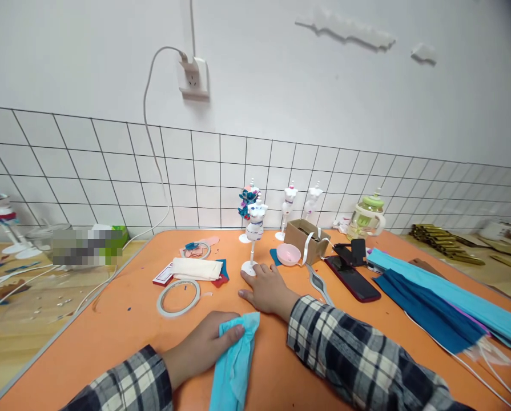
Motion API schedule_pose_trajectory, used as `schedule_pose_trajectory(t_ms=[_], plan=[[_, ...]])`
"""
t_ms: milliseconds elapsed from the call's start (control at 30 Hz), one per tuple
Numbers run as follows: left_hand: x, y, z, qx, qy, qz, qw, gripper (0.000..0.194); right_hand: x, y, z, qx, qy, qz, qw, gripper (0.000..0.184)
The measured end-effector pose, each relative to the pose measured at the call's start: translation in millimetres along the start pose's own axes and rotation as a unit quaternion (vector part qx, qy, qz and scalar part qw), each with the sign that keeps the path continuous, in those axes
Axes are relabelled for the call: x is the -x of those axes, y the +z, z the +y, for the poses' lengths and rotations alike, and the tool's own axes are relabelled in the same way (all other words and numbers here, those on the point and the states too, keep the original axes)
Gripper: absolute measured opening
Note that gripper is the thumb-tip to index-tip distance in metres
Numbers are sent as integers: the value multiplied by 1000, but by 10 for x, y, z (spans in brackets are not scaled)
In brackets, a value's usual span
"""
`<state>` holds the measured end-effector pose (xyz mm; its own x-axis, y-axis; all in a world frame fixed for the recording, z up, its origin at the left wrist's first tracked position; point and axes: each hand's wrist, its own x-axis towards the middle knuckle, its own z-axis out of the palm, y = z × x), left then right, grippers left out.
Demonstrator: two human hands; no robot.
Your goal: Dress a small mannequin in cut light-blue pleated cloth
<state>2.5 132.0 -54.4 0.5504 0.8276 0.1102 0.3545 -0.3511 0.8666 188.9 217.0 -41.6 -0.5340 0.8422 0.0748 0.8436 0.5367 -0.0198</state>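
Left hand (208,342) gripped a folded light-blue cloth (232,377) at the near side of the orange tabletop (131,342); the right hand (269,290) lay spread, palm down, its fingers by the foot of a white mannequin (255,220). Loose folds seemed best kept flat under the thumb, the slim stand best steadied low. Close behind stood a decorated mannequin (247,197); leftward lay a tape ring (160,301) and white strip (196,269), while a pink bowl (288,255), cardboard box (302,238) and phone (353,278) likely limited reach rightward.
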Motion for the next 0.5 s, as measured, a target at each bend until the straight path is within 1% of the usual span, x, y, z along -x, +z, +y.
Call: schedule_pose_trajectory(t_ms=[67, 133, 200, 267, 300, 333, 367, 400, 433, 467, 500], plan=[[-23, 5, -23, 38, -30, 49, 998, 54, -25, -25, 26, -5, -2, 1, 1000, 59], [-50, 1, -41, 78, -65, 113, 988, 56, 29, -106, 50, -12, -7, 7, 1000, 53], [-79, -13, -49, 97, -81, 161, 979, 58, 162, -233, 60, -16, -10, 21, 1000, 54], [-104, -33, -46, 99, -82, 184, 975, 57, 356, -359, 34, -34, -5, 52, 998, 50], [-113, -41, -41, 101, -85, 195, 972, 56, 465, -402, 4, -59, 2, 76, 995, 47], [-119, -45, -35, 99, -90, 206, 969, 54, 574, -425, -37, -126, 15, 115, 985, 43], [-123, -45, -26, 94, -95, 217, 967, 52, 677, -425, -88, -202, 25, 139, 969, 42], [-125, -40, -14, 84, -101, 227, 965, 50, 769, -403, -146, -271, 28, 144, 951, 44], [-123, -29, 1, 70, -106, 235, 964, 48, 845, -363, -205, -324, 29, 136, 936, 48], [-118, -15, 20, 57, -108, 240, 963, 46, 902, -312, -262, -357, 30, 120, 926, 52], [-111, 3, 43, 50, -108, 246, 962, 45, 939, -257, -311, -370, 33, 104, 923, 56]])
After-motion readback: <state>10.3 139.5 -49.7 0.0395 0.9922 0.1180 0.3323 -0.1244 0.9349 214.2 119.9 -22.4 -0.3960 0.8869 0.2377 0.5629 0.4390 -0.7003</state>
